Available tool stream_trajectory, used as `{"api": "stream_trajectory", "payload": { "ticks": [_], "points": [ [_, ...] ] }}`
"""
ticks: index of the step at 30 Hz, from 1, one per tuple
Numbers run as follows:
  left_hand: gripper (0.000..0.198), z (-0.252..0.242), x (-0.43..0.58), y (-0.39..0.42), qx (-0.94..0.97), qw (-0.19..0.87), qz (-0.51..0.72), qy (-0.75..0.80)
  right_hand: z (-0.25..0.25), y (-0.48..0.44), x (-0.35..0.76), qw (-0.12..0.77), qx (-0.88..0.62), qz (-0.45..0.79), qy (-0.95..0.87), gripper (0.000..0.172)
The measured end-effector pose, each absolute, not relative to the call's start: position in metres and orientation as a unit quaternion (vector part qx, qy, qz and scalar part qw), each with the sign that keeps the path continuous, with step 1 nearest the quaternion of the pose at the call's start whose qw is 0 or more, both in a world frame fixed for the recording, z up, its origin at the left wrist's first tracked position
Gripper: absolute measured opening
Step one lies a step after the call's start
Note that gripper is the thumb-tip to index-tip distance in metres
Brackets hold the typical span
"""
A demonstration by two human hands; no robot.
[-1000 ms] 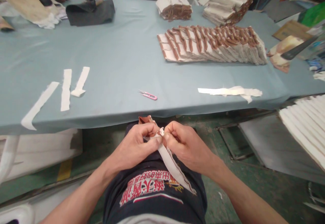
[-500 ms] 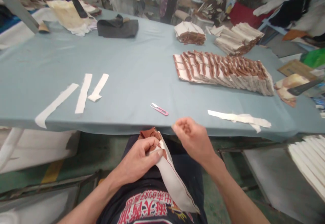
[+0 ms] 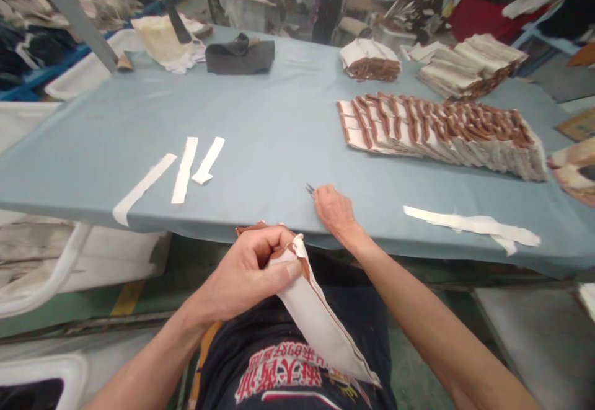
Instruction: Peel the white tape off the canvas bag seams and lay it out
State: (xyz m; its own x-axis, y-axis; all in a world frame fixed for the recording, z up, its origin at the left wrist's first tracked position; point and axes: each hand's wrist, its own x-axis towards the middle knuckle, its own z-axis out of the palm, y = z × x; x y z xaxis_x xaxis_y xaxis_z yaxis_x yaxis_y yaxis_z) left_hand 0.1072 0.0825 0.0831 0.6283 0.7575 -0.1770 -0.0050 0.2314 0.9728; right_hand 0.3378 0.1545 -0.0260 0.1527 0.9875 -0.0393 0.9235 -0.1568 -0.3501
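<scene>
Between the thumb and fingers of my left hand (image 3: 258,267) is a white and brown sewn fabric piece (image 3: 320,323). Its long white end hangs down over my shirt, and a brown part shows behind the fingers at the table's edge. My right hand (image 3: 333,208) is on the table with its fingers closed around a small pair of thread snips (image 3: 310,190). Only the metal blades stick out, pointing away to the left; the pink handle is hidden in the hand.
White fabric strips (image 3: 185,171) lie to the left, and more strips (image 3: 471,222) to the right. A long row of brown-and-white folded pieces (image 3: 441,134) sits at the right, with stacks (image 3: 370,59) behind. Dark grey folded cloth (image 3: 240,56) rests at the back of the blue-grey table (image 3: 260,112).
My right hand has moved forward onto the table and taken hold of the snips. The left hand still grips the fabric piece, slightly raised. The view has shifted left.
</scene>
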Motion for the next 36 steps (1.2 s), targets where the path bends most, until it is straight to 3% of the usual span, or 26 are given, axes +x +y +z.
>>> {"api": "stream_trajectory", "payload": {
  "ticks": [2, 6, 10, 13, 18, 36],
  "points": [
    [0.034, 0.081, 0.108, 0.083, 0.528, 0.736, 0.271, 0.324, -0.017, 0.151, 0.343, 0.155, -0.748, 0.156, -0.626, 0.021],
    [0.036, 0.080, 0.112, 0.084, 0.458, 0.796, 0.268, 0.291, 0.021, 0.109, 0.346, 0.244, -0.724, 0.215, -0.608, 0.042],
    [0.034, 0.079, 0.117, 0.084, 0.438, 0.810, 0.255, 0.294, 0.075, 0.037, 0.343, 0.368, -0.659, 0.243, -0.610, 0.029],
    [0.034, 0.078, 0.123, 0.083, 0.444, 0.801, 0.244, 0.320, 0.105, -0.002, 0.340, 0.370, -0.607, 0.181, -0.680, 0.016],
    [0.037, 0.080, 0.137, 0.081, 0.481, 0.772, 0.244, 0.336, 0.110, -0.016, 0.341, 0.342, -0.596, 0.079, -0.722, 0.021],
    [0.034, 0.089, 0.148, 0.070, 0.533, 0.714, 0.247, 0.380, 0.095, -0.016, 0.342, 0.348, -0.598, 0.043, -0.721, 0.020]
  ]
}}
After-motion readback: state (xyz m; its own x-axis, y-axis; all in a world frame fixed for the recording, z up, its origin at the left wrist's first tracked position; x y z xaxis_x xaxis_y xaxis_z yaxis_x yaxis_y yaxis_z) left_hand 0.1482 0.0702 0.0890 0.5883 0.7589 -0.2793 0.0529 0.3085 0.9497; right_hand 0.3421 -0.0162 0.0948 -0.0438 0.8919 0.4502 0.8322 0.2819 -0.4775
